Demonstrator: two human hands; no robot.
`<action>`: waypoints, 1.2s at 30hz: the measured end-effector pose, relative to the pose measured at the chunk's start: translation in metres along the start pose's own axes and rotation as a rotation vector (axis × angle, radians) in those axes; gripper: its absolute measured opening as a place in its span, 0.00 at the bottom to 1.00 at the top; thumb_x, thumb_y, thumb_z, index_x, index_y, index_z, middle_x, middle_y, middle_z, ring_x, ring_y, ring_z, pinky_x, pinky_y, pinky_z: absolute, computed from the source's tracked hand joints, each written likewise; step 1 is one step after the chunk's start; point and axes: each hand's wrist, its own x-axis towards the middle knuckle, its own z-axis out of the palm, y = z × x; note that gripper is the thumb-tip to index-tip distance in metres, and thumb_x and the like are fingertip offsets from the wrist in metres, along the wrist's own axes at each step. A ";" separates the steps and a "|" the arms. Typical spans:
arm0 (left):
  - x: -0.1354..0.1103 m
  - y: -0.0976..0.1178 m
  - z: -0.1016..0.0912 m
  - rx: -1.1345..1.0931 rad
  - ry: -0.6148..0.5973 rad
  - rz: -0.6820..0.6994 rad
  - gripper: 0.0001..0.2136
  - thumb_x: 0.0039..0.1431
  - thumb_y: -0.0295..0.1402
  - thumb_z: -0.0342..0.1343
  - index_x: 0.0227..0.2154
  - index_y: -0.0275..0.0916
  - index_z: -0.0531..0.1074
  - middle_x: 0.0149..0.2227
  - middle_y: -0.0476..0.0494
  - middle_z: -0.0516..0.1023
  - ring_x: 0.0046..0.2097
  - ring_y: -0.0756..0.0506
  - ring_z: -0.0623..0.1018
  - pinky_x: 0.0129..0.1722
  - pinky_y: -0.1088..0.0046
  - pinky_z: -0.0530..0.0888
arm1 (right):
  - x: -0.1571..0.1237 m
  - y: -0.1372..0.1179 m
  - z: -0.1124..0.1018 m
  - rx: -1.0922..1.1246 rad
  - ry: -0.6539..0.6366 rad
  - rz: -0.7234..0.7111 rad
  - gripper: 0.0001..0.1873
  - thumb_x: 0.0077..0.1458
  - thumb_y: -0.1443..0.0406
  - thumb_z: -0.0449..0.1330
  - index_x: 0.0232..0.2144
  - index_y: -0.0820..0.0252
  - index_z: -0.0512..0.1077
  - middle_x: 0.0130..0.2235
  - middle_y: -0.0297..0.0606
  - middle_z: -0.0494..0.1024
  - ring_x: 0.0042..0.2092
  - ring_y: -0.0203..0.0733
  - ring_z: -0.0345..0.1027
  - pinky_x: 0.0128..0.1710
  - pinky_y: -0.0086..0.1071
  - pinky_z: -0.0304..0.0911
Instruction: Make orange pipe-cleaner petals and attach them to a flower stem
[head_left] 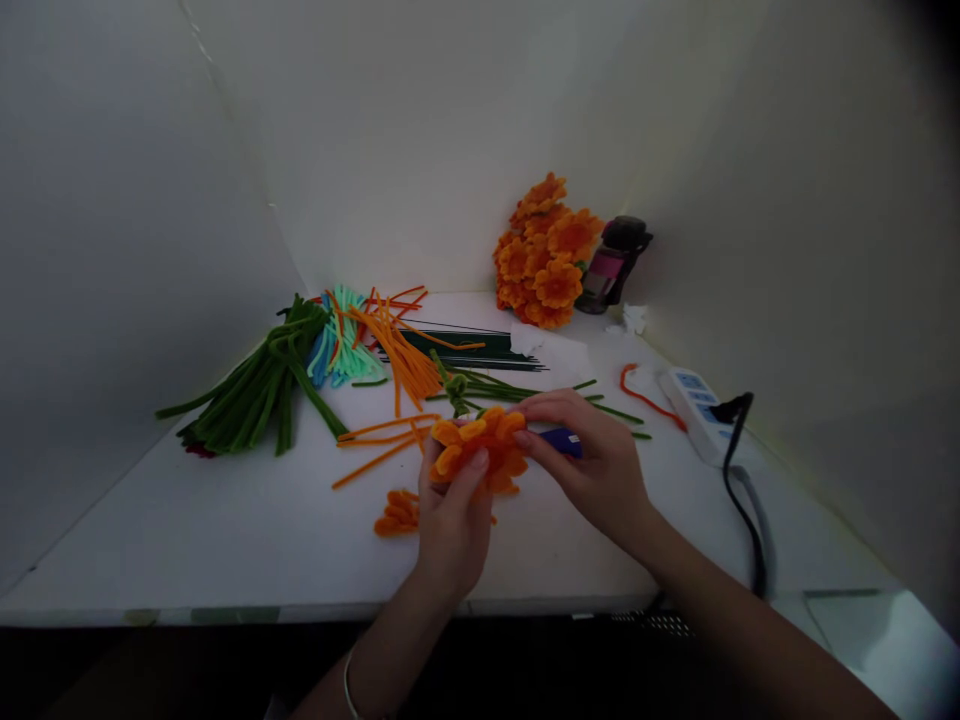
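Observation:
My left hand (450, 525) is closed around an orange pipe-cleaner flower (480, 450), thumb pressed on its petals, above the white table (225, 530). My right hand (592, 465) pinches the flower's right edge with its fingertips; a blue object (561, 441), which I cannot identify, shows inside that hand. A small orange petal piece (397, 513) lies on the table just left of my left hand. Loose orange pipe cleaners (382, 440) lie behind it.
Bundles of green (255, 390), teal (341, 345) and orange pipe cleaners (397, 350) and thin dark wires (465, 350) lie at the back. A bouquet of finished orange flowers (547, 255) leans by a dark device (615, 262). A white power strip (701, 410) with black cable is at right.

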 end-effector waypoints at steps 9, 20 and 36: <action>0.012 0.021 -0.015 0.489 -0.203 0.075 0.16 0.47 0.27 0.65 0.40 0.42 0.73 0.39 0.48 0.75 0.40 0.49 0.75 0.41 0.77 0.72 | 0.018 -0.004 -0.007 -0.045 -0.186 -0.167 0.04 0.55 0.67 0.60 0.35 0.57 0.71 0.41 0.41 0.77 0.43 0.42 0.70 0.43 0.39 0.67; 0.010 0.010 -0.013 0.271 -0.134 -0.004 0.12 0.45 0.26 0.66 0.34 0.41 0.74 0.34 0.52 0.76 0.37 0.53 0.75 0.39 0.79 0.71 | 0.014 -0.008 0.005 -0.146 -0.005 -0.272 0.04 0.53 0.71 0.62 0.31 0.58 0.71 0.38 0.40 0.78 0.41 0.42 0.70 0.41 0.40 0.65; 0.006 0.000 -0.002 0.077 0.017 -0.022 0.09 0.43 0.26 0.65 0.31 0.39 0.76 0.34 0.50 0.77 0.38 0.51 0.76 0.41 0.76 0.71 | 0.004 0.003 0.026 -0.294 0.267 -0.496 0.11 0.48 0.73 0.64 0.29 0.50 0.72 0.34 0.30 0.79 0.37 0.41 0.70 0.41 0.41 0.60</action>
